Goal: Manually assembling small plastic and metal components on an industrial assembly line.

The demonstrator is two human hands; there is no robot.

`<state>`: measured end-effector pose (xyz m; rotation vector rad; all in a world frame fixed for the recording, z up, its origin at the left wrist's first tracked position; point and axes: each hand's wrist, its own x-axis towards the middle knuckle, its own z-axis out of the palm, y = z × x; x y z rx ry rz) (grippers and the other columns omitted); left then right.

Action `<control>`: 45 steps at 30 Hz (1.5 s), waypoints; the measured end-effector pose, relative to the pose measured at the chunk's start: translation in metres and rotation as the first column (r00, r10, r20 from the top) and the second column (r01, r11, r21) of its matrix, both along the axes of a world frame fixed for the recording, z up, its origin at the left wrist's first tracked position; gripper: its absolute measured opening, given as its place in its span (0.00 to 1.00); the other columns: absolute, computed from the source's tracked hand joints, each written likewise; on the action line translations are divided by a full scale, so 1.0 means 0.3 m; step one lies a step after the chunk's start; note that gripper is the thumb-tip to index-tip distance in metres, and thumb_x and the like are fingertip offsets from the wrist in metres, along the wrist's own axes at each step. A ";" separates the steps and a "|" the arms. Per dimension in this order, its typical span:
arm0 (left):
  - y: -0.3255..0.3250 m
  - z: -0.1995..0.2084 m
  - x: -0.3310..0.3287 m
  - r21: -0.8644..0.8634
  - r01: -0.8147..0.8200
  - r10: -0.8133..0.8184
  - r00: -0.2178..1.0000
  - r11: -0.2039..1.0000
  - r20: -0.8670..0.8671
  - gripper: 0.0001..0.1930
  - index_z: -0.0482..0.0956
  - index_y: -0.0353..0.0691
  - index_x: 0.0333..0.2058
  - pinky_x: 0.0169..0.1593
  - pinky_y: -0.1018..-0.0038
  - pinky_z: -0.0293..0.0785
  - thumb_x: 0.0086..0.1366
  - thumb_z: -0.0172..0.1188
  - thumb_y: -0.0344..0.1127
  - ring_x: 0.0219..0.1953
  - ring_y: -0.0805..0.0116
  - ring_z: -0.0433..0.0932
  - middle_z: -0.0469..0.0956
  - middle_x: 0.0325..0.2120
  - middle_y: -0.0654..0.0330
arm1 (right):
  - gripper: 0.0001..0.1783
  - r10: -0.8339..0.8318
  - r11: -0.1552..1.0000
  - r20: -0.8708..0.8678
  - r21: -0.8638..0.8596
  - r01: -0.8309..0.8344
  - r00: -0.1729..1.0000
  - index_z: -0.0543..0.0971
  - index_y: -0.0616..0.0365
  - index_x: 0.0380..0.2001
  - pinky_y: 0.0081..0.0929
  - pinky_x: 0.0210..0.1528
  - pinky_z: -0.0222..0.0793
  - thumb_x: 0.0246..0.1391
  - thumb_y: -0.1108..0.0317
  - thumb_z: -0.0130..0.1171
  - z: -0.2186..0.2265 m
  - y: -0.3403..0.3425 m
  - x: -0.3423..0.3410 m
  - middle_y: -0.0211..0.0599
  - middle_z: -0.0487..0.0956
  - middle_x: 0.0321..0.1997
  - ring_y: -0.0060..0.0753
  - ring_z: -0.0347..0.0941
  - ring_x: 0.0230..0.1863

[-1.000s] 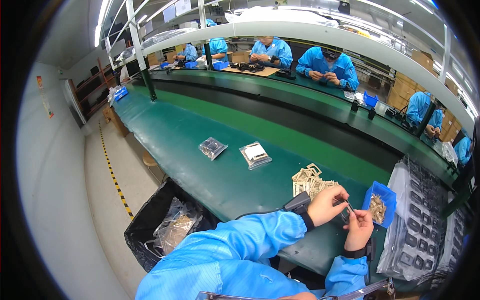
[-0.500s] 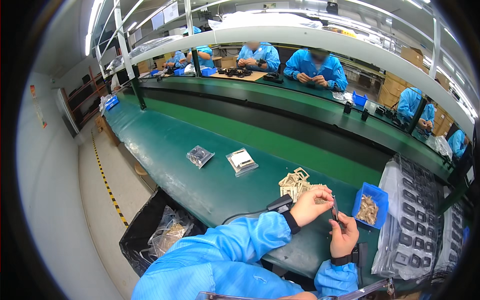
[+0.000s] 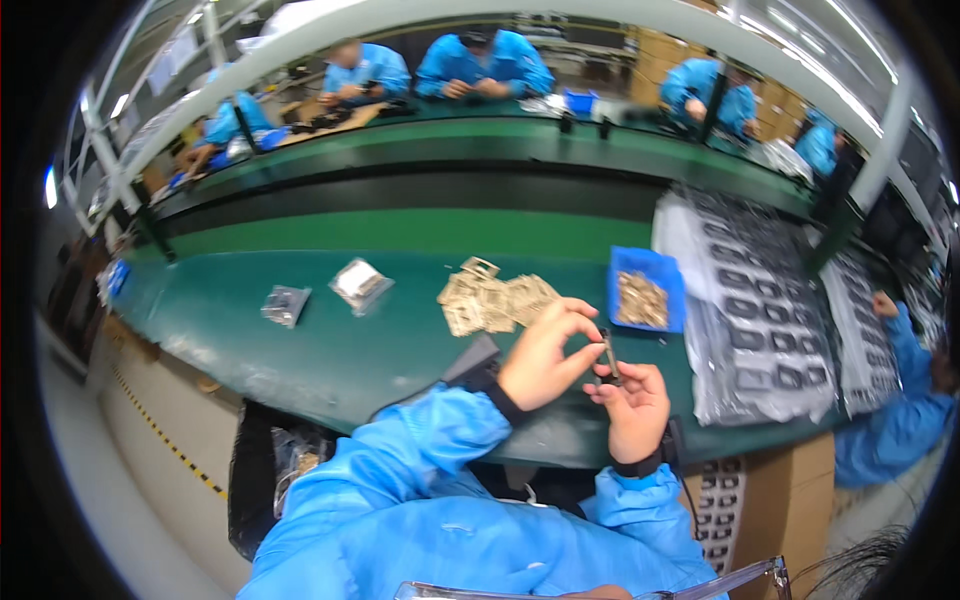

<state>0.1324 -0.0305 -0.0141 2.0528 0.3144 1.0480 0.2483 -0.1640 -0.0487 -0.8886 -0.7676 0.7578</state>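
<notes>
A small, thin dark part with a pale edge (image 3: pixel 609 350) stands on its side between my two hands, above the front of the green table. My left hand (image 3: pixel 548 352) pinches its upper end between thumb and fingers. From below and to the right, my right hand (image 3: pixel 638 408) grips its lower end. Just beyond the left hand lies a loose pile of beige rectangular frames (image 3: pixel 490 298). A blue bin (image 3: pixel 673 272) with many small tan pieces (image 3: pixel 641 300) sits beyond the right hand.
Plastic-covered sheets of black frames (image 3: pixel 755 315) lie at the right. Two small bags, one grey (image 3: pixel 285 305) and one pale (image 3: pixel 360 284), rest at left. A black-lined waste bin (image 3: pixel 252 475) stands below the table edge. A co-worker's blue sleeve (image 3: pixel 890 430) reaches in at far right.
My view has swung to the right, so the table's things appear further left. Both hands keep hold of the dark part. A co-worker and a cardboard box now show at right.
</notes>
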 end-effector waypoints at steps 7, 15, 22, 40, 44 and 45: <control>-0.162 0.102 0.038 -0.174 0.051 -0.061 0.997 0.983 -0.050 0.10 0.80 0.39 0.40 0.55 0.70 0.71 0.59 0.68 0.27 0.50 0.68 0.74 0.70 0.52 0.55 | 0.22 -0.110 0.987 0.099 0.131 0.097 0.989 0.69 0.65 0.50 0.37 0.55 0.79 0.53 0.88 0.61 -0.018 -0.157 -0.016 0.50 0.77 0.52 0.40 0.77 0.55; -0.224 0.099 0.069 -0.295 0.137 -0.191 0.968 0.946 -0.164 0.07 0.76 0.38 0.37 0.51 0.66 0.73 0.61 0.64 0.27 0.53 0.60 0.73 0.70 0.49 0.53 | 0.22 -0.115 0.983 0.073 0.154 0.102 0.991 0.68 0.63 0.50 0.36 0.52 0.80 0.54 0.88 0.61 -0.055 -0.253 -0.034 0.55 0.76 0.54 0.48 0.79 0.52; -0.230 0.039 0.123 0.227 0.180 -0.128 0.966 0.957 -0.225 0.07 0.72 0.39 0.36 0.56 0.60 0.68 0.62 0.60 0.24 0.53 0.47 0.69 0.68 0.50 0.48 | 0.19 -0.084 0.992 -0.168 0.076 0.098 0.982 0.68 0.62 0.50 0.30 0.46 0.81 0.58 0.82 0.61 -0.073 -0.282 -0.001 0.51 0.78 0.50 0.43 0.81 0.46; 0.120 0.021 0.353 0.427 -0.235 0.276 0.960 0.873 -0.036 0.09 0.86 0.38 0.35 0.50 0.66 0.76 0.54 0.67 0.29 0.45 0.57 0.79 0.84 0.40 0.58 | 0.16 -0.220 0.968 -0.176 -0.164 0.192 0.960 0.71 0.61 0.54 0.22 0.33 0.79 0.71 0.62 0.47 -0.017 -0.273 0.022 0.41 0.78 0.41 0.30 0.80 0.33; -0.082 0.079 0.229 -0.443 0.250 -0.284 0.959 0.861 -0.011 0.16 0.78 0.33 0.52 0.57 0.72 0.72 0.66 0.64 0.31 0.51 0.73 0.76 0.81 0.47 0.60 | 0.14 -0.212 0.977 -0.262 -0.081 0.197 0.942 0.70 0.57 0.51 0.20 0.27 0.72 0.72 0.60 0.45 -0.009 -0.278 0.023 0.37 0.75 0.39 0.23 0.72 0.26; -0.132 0.080 0.181 -0.575 0.317 -0.403 0.915 0.754 -0.025 0.19 0.74 0.32 0.56 0.60 0.72 0.71 0.68 0.62 0.30 0.53 0.71 0.76 0.78 0.51 0.58 | 0.13 -0.182 0.983 -0.282 -0.031 0.180 0.942 0.69 0.56 0.50 0.19 0.24 0.70 0.73 0.59 0.45 0.004 -0.278 0.019 0.36 0.74 0.38 0.20 0.69 0.24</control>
